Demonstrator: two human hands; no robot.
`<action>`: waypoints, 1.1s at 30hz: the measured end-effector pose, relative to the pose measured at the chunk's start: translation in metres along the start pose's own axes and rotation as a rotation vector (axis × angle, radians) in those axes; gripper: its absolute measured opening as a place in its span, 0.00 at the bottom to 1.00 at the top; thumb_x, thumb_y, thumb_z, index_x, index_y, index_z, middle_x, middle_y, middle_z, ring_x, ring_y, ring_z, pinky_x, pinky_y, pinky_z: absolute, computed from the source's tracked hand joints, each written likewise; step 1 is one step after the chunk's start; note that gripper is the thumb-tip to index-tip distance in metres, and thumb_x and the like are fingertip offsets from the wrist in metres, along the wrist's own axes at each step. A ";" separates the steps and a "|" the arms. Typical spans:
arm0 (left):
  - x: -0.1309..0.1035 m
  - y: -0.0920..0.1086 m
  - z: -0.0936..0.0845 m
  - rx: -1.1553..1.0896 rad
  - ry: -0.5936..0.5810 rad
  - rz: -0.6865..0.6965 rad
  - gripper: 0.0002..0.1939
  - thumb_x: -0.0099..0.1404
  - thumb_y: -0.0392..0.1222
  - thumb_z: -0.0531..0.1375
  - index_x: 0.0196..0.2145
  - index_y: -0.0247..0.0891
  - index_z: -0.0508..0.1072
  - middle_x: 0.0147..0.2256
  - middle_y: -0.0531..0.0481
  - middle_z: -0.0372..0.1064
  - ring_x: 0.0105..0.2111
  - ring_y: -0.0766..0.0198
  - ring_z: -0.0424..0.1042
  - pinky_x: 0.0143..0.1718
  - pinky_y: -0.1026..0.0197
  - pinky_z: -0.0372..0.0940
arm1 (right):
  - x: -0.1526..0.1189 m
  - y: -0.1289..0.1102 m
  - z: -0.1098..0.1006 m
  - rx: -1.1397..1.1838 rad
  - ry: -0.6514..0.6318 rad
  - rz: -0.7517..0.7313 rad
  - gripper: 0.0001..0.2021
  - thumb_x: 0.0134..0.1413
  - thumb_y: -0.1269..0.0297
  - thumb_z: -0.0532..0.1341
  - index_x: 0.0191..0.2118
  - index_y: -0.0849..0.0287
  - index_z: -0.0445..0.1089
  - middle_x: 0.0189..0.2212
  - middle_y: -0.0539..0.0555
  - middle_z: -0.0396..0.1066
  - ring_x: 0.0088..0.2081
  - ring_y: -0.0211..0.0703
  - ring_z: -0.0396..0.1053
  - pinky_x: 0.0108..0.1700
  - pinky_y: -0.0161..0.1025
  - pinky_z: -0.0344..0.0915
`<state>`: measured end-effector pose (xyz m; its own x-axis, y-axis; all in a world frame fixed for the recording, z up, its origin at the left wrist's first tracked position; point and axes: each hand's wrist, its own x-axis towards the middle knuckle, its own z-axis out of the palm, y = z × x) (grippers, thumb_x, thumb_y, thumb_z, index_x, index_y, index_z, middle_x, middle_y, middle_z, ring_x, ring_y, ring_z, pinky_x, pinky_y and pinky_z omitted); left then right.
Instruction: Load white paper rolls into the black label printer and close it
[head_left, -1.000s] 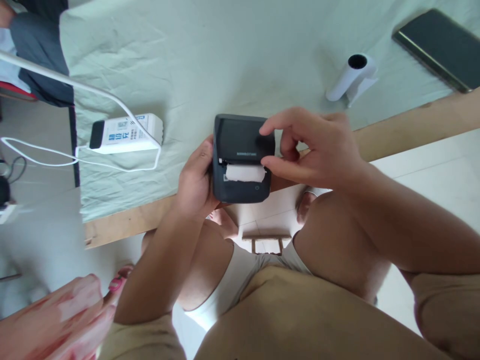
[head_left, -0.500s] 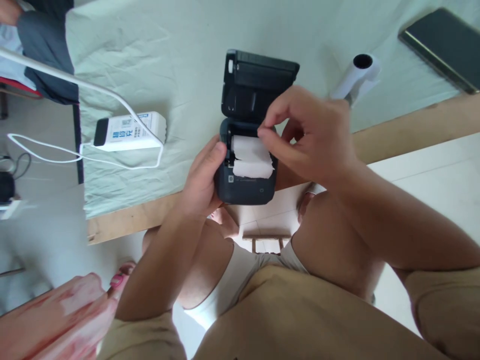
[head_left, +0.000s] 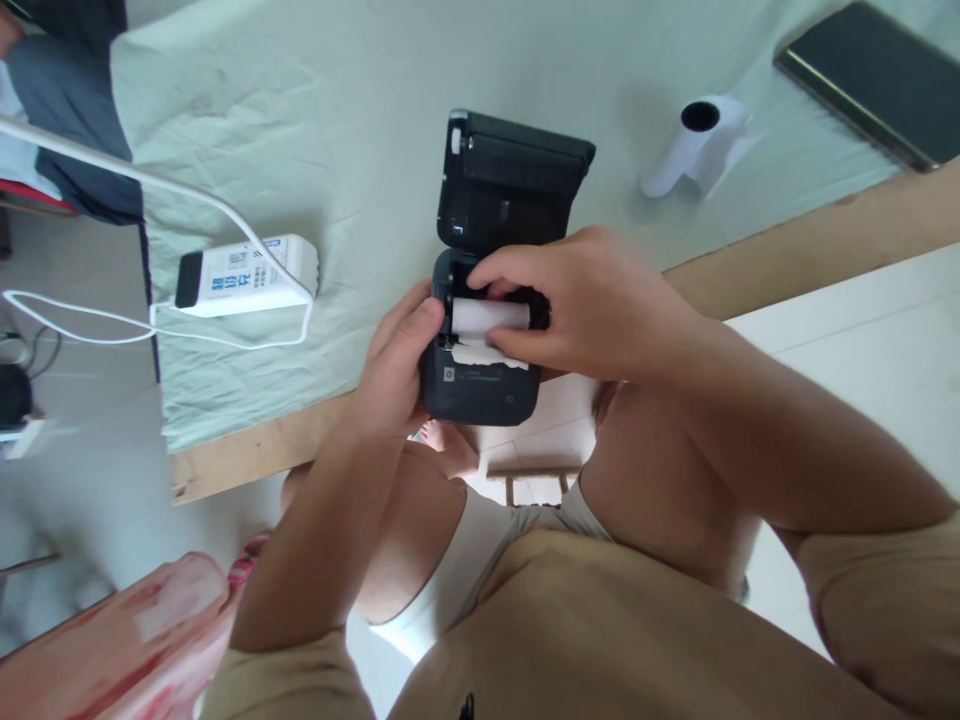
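A small dark label printer [head_left: 480, 400] is held at the table's near edge, its hinged lid [head_left: 514, 180] swung up away from me. My left hand [head_left: 397, 360] is closed around its left side, thumb on the rim. In the printer's bay lies a white paper roll [head_left: 480, 317], with a torn paper end over the front lip. My right hand [head_left: 570, 300] reaches in from the right, with the index finger behind the roll and the thumb in front, closed about it. The other right fingers are partly hidden.
On the green cloth [head_left: 360, 120] stands a second paper roll [head_left: 675, 165], upper right, near a dark phone-like slab [head_left: 874, 85]. A white power bank [head_left: 247, 275] with a white cable [head_left: 202, 200] lies on the left. Another person's leg [head_left: 82, 130] shows at upper left.
My right hand has moved down and left from the bay's upper right corner onto the paper roll. The loose paper end now lies flatter. The view has shifted slightly.
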<state>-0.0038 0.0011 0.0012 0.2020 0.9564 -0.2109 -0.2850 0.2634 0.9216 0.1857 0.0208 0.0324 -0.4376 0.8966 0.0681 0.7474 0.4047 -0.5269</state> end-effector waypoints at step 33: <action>0.004 0.002 0.003 -0.072 0.137 -0.129 0.15 0.64 0.54 0.65 0.39 0.39 0.76 0.34 0.50 0.79 0.36 0.55 0.82 0.39 0.56 0.76 | 0.007 0.095 -0.001 -0.006 0.421 0.145 0.24 0.45 0.63 0.72 0.50 0.48 0.69 0.40 0.53 0.77 0.38 0.55 0.74 0.43 0.54 0.73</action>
<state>-0.0004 0.0055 0.0034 0.1135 0.9212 -0.3721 -0.3324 0.3882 0.8596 0.2539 0.0655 -0.0162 -0.0870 0.9388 0.3332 0.7894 0.2690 -0.5518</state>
